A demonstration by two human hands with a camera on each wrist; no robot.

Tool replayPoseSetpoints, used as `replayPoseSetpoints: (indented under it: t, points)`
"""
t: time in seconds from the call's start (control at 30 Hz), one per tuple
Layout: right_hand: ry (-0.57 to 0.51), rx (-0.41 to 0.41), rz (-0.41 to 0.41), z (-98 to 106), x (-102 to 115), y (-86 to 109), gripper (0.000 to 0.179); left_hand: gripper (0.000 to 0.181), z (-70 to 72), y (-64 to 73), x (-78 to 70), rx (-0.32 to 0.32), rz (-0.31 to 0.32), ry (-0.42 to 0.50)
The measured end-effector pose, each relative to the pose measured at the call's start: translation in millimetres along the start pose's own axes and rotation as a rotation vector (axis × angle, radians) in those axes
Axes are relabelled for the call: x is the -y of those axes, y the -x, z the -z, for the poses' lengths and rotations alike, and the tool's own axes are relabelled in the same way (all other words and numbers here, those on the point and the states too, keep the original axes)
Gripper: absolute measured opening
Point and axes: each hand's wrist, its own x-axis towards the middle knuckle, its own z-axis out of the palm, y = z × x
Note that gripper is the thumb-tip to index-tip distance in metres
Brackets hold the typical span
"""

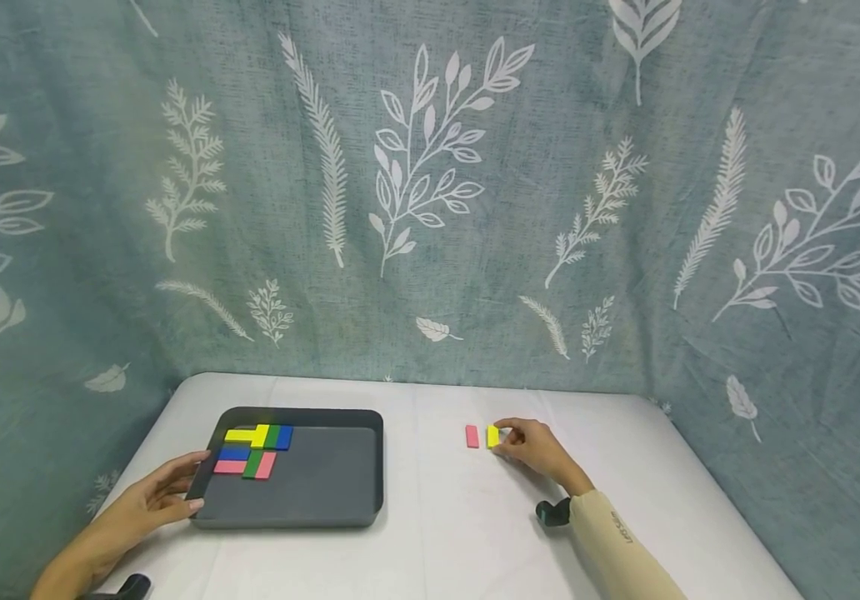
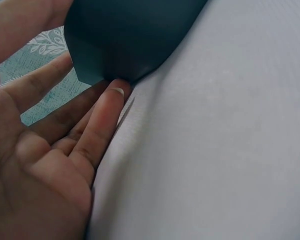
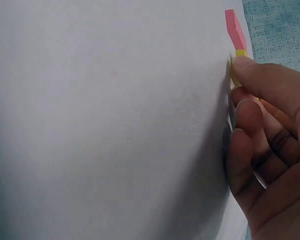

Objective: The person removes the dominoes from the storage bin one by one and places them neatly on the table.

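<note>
My right hand pinches a small flat yellow block between thumb and fingertips, on the right part of the white table. Close to its left lies a pink block, which the right wrist view shows just beyond the yellow one. At the left, my left hand touches the left side of a dark grey tray, its thumb and fingers spread along the wall. The left wrist view shows fairly straight fingers against the tray's corner. Several yellow, green, blue and pink blocks lie fitted together in the tray's upper left.
A white cloth covers the table. Green fabric with white leaf prints hangs behind and along both sides. A dark wrist-camera piece sits by the right wrist, another by the left.
</note>
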Motion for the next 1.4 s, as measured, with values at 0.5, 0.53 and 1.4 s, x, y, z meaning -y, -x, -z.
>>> replayPoseSetpoints:
  t: [0.5, 0.53, 1.4]
  points:
    - [-0.025, 0.067, 0.007, 1.5, 0.5, -2.3, 0.043, 0.088, -1.6, -0.4, -1.2, -0.010, -0.001, 0.016]
    - [-0.028, 0.070, 0.007, 2.0, 0.3, -2.2, 0.044, 0.088, -1.1, -0.4, -1.1, -0.007, -0.005, 0.014]
    - [-0.153, 0.064, 0.090, -3.4, 51.4, -14.9, 0.043, 0.088, -1.1, 0.9, -1.0, 0.000, 0.003, 0.019]
